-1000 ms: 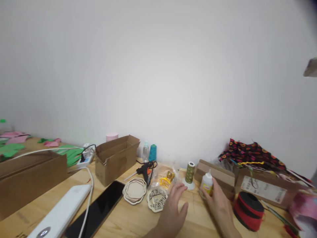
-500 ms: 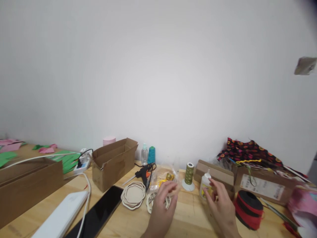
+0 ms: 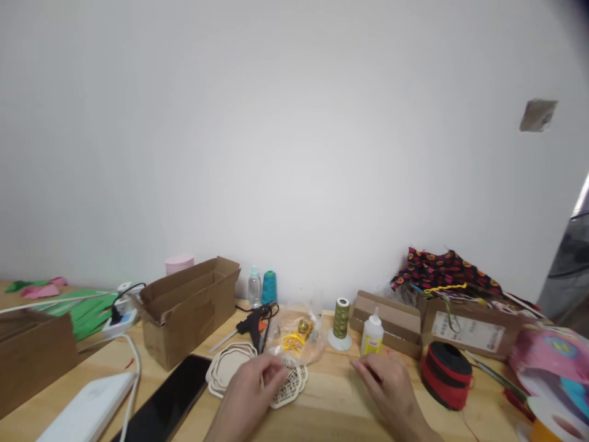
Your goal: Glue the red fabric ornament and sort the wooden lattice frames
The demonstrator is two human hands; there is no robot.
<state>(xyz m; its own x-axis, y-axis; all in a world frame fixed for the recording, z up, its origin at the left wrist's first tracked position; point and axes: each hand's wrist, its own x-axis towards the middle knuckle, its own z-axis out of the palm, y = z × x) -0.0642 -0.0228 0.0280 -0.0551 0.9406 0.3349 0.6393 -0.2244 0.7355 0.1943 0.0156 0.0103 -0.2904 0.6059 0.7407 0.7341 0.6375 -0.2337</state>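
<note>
Bottle [image 3: 372, 337] stands just beyond right hand [image 3: 391, 387]; latticed disc [image 3: 293, 387] beside left hand [image 3: 251, 393].

On the worktop [image 3: 329, 402], the squeeze bottle [image 3: 372, 334] was placed right of the thread spool [image 3: 341, 319] and before a carton [image 3: 396, 322]; the phone [image 3: 169, 396] was set left of the cutout stack [image 3: 226, 367], behind which the glue gun [image 3: 254, 325] was laid.

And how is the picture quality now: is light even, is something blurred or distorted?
Head view: not quite even, the wall is brightest near the middle; head view: print on the white bottle is too soft to read; head view: a dark blur covers the top right corner, and the wall's right edge leans, perhaps from lens distortion.
</note>
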